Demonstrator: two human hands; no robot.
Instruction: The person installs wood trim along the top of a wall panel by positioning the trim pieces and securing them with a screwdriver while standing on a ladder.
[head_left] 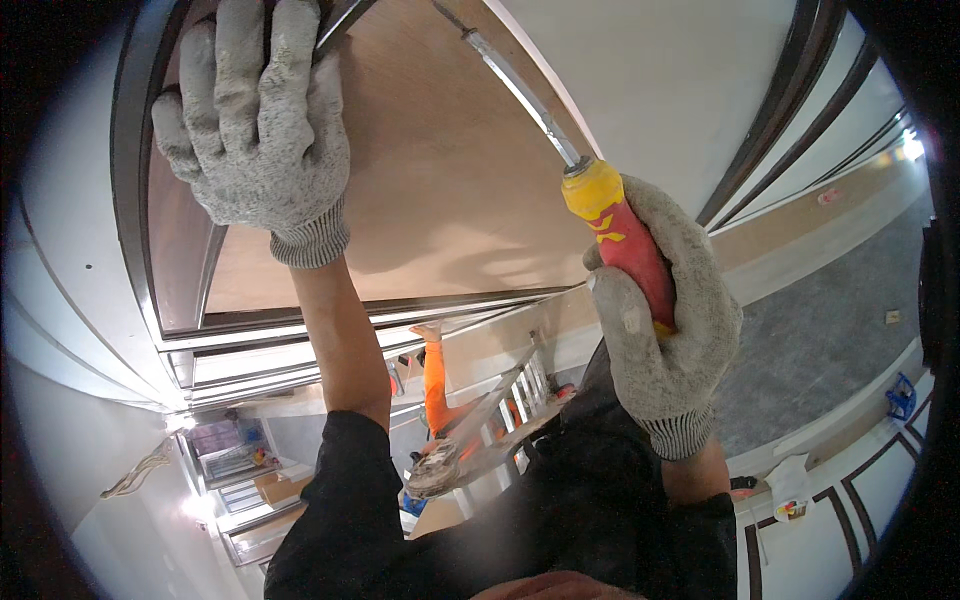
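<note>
The person reaches up high. The left hand (255, 120), in a grey knit glove, lies flat with fingers spread on the brown wooden panel (440, 170) near its dark metal frame (135, 180), likely to steady it. The right hand (660, 310) has its fingers closed tight around the red-and-yellow handle of a long screwdriver (600, 200). Its thin shaft points up along the panel's edge. Far below is a ladder (500, 410).

I wore two grey gloves (255, 120). I held one screwdriver (600, 205). One wooden panel (440, 170) faced me.
</note>
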